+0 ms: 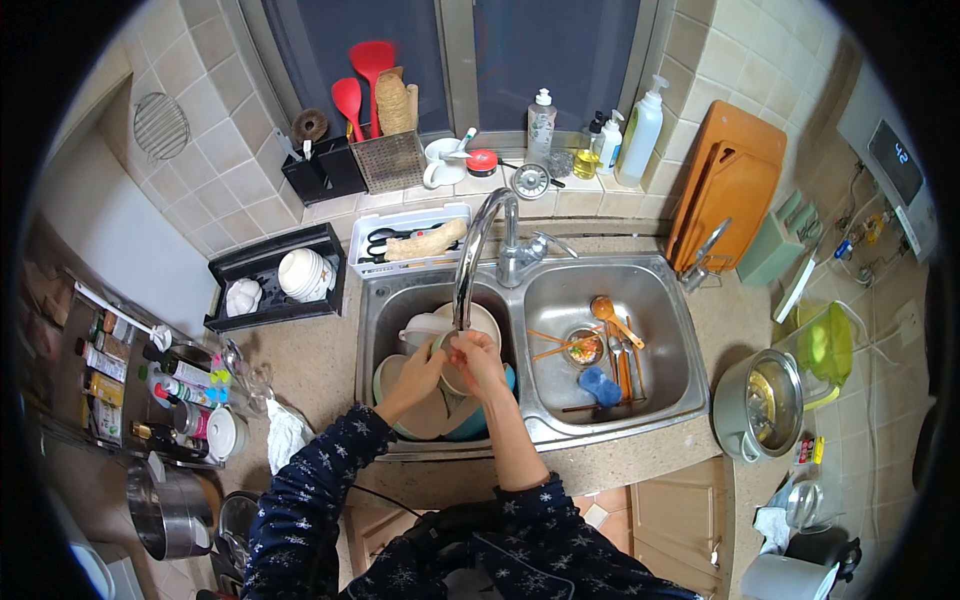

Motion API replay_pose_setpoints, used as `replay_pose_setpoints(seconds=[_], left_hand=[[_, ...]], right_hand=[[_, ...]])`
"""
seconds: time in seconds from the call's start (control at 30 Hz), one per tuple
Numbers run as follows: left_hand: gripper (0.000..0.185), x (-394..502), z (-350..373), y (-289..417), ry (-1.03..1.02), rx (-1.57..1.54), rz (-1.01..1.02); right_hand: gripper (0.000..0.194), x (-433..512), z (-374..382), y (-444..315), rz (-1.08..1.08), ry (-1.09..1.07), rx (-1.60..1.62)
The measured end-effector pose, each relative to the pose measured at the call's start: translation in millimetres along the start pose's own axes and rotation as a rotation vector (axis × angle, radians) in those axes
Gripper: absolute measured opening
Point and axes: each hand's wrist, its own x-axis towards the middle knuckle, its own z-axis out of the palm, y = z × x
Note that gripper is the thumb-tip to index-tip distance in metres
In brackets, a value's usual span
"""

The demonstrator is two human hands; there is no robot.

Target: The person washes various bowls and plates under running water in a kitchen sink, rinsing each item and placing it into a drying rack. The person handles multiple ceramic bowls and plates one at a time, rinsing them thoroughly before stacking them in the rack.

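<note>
Over the left basin of a steel double sink (534, 435), my left hand (420, 375) grips the left rim of a small light-coloured bowl (452, 379). My right hand (480, 360) is at the bowl's right side, its fingers by the inner rim; whether it grips is unclear. The bowl is tilted under the spout of a chrome faucet (466, 277). Below lie several bowls and dishes, among them a pale bowl (416, 412) at the front left and a blue-green one (471, 424). In the right basin are a wooden ladle (604, 309), chopsticks, spoons and a blue sponge (600, 386).
A black rack (341, 296) with stacked white bowls and a white tray (358, 266) with scissors stand behind left. Bottles, including a clear soap bottle (541, 124), line the sill. Orange cutting boards (731, 187) and a pot (739, 412) stand to the right, a white cloth (286, 435) lies left.
</note>
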Motion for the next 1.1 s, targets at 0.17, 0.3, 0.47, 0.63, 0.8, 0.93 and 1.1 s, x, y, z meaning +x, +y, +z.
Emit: replay_pose_setpoints(seconds=[0.17,0.3,0.47,0.63,0.8,0.93,1.1], left_hand=[[0.057,4,2,5,-0.058,0.099,-0.002],[0.057,0,3,28,-0.125,-0.458,-0.370],[0.059,-10,9,57,-0.176,-0.821,-0.460],[0.060,0,13,56,-0.193,-0.428,-0.253],[0.059,1,5,42,-0.273,-0.787,-0.219],[0.059,-6,-7,51,-0.307,-0.717,-0.396],[0.061,5,-22,63,-0.213,0.023,-0.191]], right_hand=[[0.035,-13,-19,-17,-0.158,0.097,-0.386],[0.058,-19,-33,-35,-0.234,0.390,-0.486],[0.073,-30,-41,-59,-0.059,0.328,-0.575],[0.070,-29,-43,-49,0.257,-0.064,-0.181],[0.051,-34,-35,-38,0.047,-0.025,-0.446],[0.048,-34,-35,-44,0.036,-0.017,-0.680],[0.049,-27,-42,-23,0.378,-0.090,-0.249]])
